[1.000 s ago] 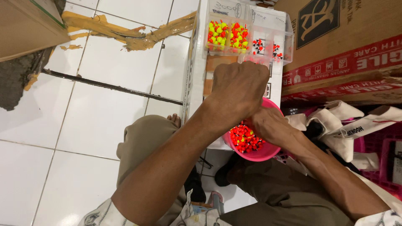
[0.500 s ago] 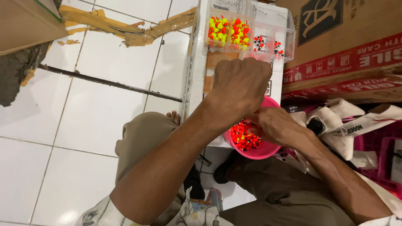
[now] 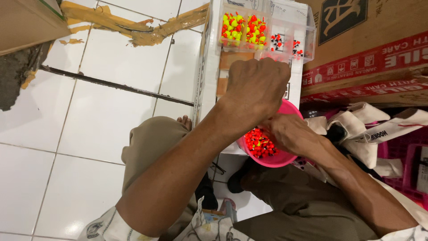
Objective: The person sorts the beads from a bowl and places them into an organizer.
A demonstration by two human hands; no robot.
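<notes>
My left hand (image 3: 257, 88) is closed into a fist, back toward the camera, hovering over the far rim of a pink bowl (image 3: 292, 109). What it may hold is hidden. The bowl holds several small red, yellow and black floats (image 3: 258, 143). My right hand (image 3: 292, 133) reaches into the bowl from the right, its fingertips hidden under the left fist. Just beyond the fist stands a clear compartment box (image 3: 307, 35) with yellow-and-red floats (image 3: 243, 27) sorted in its left cells and smaller red-and-black ones (image 3: 285, 44) to the right.
The bowl and box rest on a white carton (image 3: 206, 85) lying on the white tile floor (image 3: 89, 116). Brown cardboard boxes (image 3: 365, 40) stack up at the right. White cloth bags (image 3: 370, 129) and a pink crate (image 3: 408, 156) sit below them. My knees frame the bowl.
</notes>
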